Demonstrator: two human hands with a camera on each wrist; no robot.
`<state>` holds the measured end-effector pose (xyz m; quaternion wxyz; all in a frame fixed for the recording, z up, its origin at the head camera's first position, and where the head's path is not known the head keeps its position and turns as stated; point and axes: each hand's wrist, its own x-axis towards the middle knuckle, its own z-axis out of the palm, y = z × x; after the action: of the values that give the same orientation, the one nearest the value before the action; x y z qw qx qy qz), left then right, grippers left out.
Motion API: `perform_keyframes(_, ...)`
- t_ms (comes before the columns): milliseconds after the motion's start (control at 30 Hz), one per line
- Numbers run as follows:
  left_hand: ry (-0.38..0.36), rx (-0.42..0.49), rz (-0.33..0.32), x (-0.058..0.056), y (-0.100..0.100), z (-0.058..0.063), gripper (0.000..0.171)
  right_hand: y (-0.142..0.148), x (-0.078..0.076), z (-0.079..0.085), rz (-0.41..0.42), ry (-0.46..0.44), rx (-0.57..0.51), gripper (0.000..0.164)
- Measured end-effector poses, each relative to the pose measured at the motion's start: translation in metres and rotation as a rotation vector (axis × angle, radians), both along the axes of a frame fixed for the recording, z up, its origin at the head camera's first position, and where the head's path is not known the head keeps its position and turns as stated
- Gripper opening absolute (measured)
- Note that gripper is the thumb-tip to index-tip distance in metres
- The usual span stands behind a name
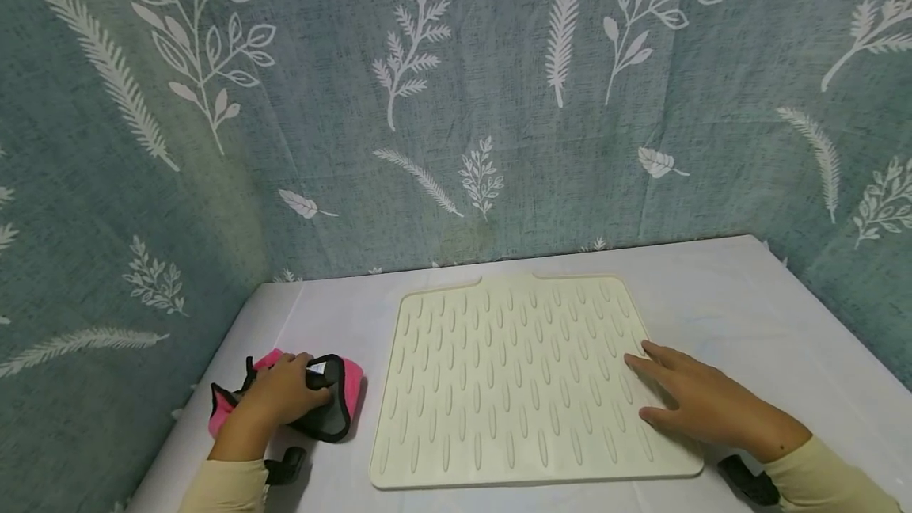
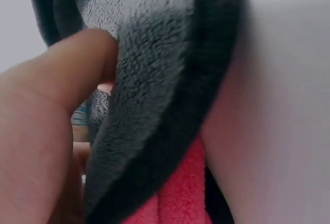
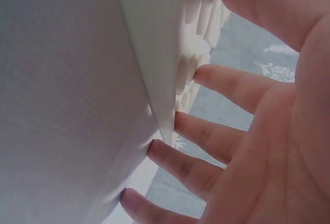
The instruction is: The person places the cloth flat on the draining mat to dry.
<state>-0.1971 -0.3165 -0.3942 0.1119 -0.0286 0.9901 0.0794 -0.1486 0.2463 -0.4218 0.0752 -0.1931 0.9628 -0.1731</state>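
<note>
The left hand (image 1: 286,388) pinches a bundle of gray and pink cloth (image 1: 322,420) on the white table (image 1: 335,321), left of the cream ridged mat (image 1: 499,388), whose right side the right hand (image 1: 708,400) touches with spread fingers.

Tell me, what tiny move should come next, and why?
Perhaps the left grip should bring the pink-and-gray cloth toward the cream ridged mat: it holds the cloth left of the mat, while the right grip touches the mat's right edge.
</note>
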Motion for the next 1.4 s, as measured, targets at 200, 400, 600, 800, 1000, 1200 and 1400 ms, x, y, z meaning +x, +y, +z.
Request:
perform_keyframes(200, 0.103, -0.025, -0.039, 0.008, 0.001, 0.002, 0.061, -0.002, 0.000, -0.001, -0.002, -0.001, -0.002, 0.079)
perform_keyframes(400, 0.193, -0.038, -0.049, 0.013, 0.005, 0.002, 0.045, -0.003, 0.000, 0.000, -0.002, 0.005, 0.003, 0.078)
perform_keyframes(600, 0.337, -0.053, -0.094, 0.020, 0.006, 0.000, 0.028, -0.004, 0.001, -0.001, 0.007, 0.047, 0.009, 0.076)
perform_keyframes(800, 0.422, -0.051, -0.076, 0.024, 0.012, 0.004, 0.024, -0.005, 0.001, -0.003, 0.014, 0.060, 0.014, 0.075)
perform_keyframes(1000, 0.533, 0.000, -0.068, 0.024, 0.025, 0.016, 0.029, -0.004, 0.000, -0.002, 0.013, 0.074, 0.023, 0.075)
perform_keyframes(1200, 0.670, 0.045, -0.092, 0.023, 0.043, 0.025, 0.035, -0.004, 0.000, -0.002, -0.002, 0.055, 0.020, 0.075)
perform_keyframes(1400, 0.770, 0.101, -0.126, 0.022, 0.060, 0.029, 0.036, -0.004, 0.000, -0.004, -0.005, 0.065, 0.019, 0.075)
